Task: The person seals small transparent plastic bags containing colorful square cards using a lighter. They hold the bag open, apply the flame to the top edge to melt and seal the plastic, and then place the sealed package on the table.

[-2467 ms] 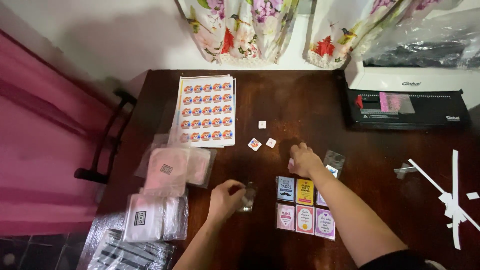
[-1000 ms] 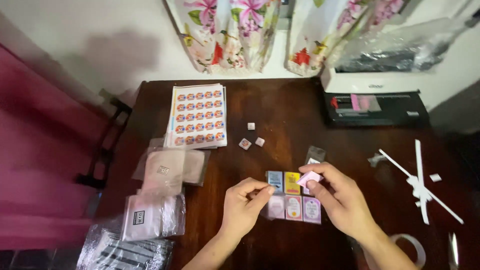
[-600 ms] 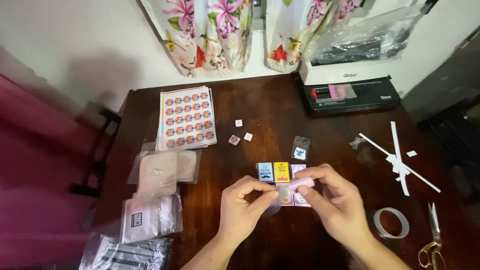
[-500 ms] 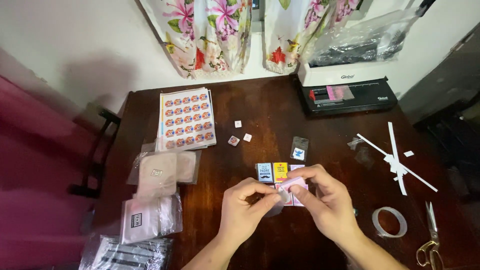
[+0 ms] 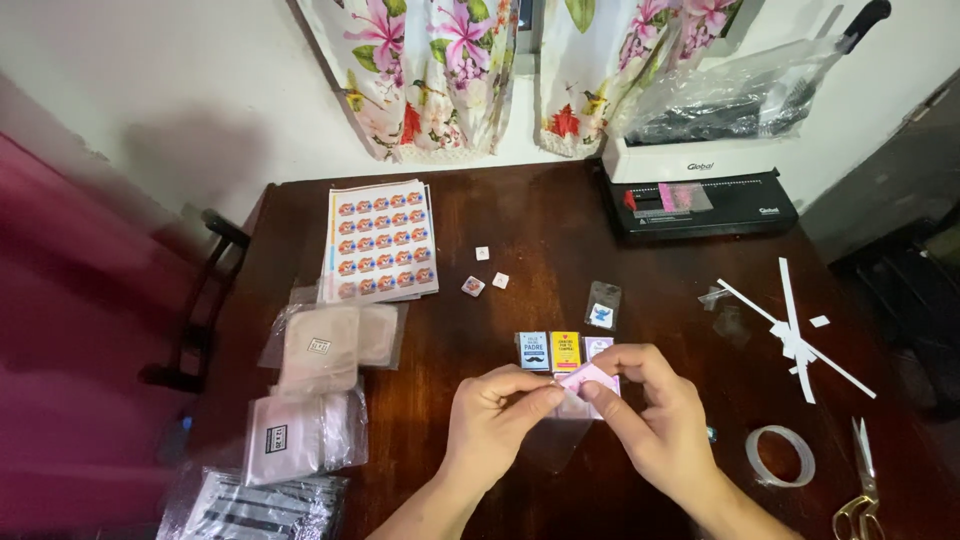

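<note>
Both my hands meet low-centre over the dark brown wooden worktop (image 5: 560, 240). My left hand (image 5: 495, 425) and my right hand (image 5: 660, 425) pinch the same small pink paper card (image 5: 585, 378) between thumb and fingertips, one from each side, card tilted. A small clear plastic sleeve (image 5: 560, 440) hangs just under it between my hands; can't tell which hand grips it.

Just behind the card: row of small printed cards, a blue one (image 5: 533, 351), a yellow one (image 5: 566, 351), a pale lilac one (image 5: 598, 346), side by side, flat. Near them, further back, a small clear bag with a blue figure (image 5: 602, 305). Three tiny square stickers (image 5: 473, 286) lie loose mid-worktop.

Left side: sheet of round orange-blue stickers (image 5: 381, 241), then stacked clear packets of pinkish pouches (image 5: 320, 350), striped packets (image 5: 260, 505) at the near corner.

Right side: white paper strips (image 5: 795, 325) crossed, clear tape roll (image 5: 780, 455), gold-handled scissors (image 5: 860, 495). Black-and-white binding machine (image 5: 700, 190) at back edge.
</note>
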